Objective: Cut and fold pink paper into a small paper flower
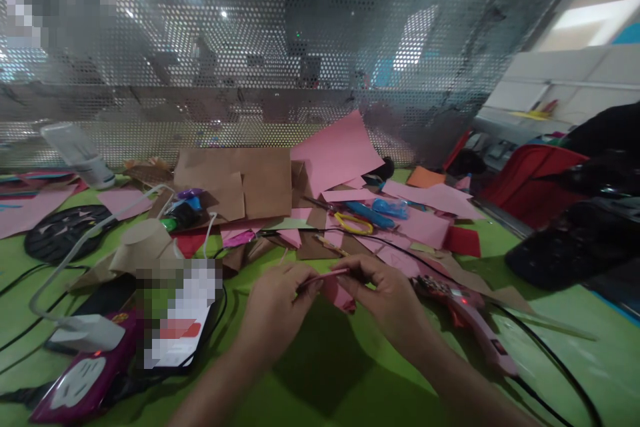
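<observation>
A small folded piece of pink paper is held above the green table in front of me. My left hand pinches its left end between thumb and fingers. At the other end, the thumb and fingers of my right hand close on the same piece. Part of the paper hangs down between the two hands. A pink glue gun with a black cable lies to the right of my right hand. Yellow-handled scissors rest on paper scraps beyond the hands.
A cardboard box and a large pink sheet stand at the back. On the left are a phone, a white charger on a purple power strip, and a black round item. A red chair is at the right.
</observation>
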Available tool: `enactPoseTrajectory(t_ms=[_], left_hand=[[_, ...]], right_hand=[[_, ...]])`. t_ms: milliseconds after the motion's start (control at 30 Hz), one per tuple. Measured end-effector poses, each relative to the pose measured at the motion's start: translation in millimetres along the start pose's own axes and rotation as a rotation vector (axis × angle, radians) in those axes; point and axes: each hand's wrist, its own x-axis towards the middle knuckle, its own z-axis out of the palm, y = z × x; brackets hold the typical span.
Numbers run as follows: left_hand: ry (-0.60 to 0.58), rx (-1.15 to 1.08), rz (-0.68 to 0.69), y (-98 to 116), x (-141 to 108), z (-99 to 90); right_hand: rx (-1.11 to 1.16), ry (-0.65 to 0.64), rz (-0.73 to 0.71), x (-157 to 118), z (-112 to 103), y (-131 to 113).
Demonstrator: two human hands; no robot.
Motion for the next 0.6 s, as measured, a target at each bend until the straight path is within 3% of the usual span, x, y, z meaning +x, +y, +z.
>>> enactPoseTrajectory(t_ms=[133, 300, 400, 600], left_hand=[[-0.099, 0.211, 0.007, 5.7, 0.1, 0.6], [-0.189, 0.251, -0.002, 7.1, 1.1, 4.1], [-0.175, 0.297, -0.045, 5.8, -0.1, 6.6], [-0.082, 0.424, -0.039, 5.1, -2.8, 8.7]], right_hand=[[-0.076, 0.012, -0.043, -1.2, 0.7, 3.2], [-0.163, 0.002, -0.091, -3.2, 0.8, 5.3], [-0.166, 0.005, -0.047, -3.3, -0.3, 2.6], [0.111, -0.102, 0.082, -4.0, 3.7, -4.3]])
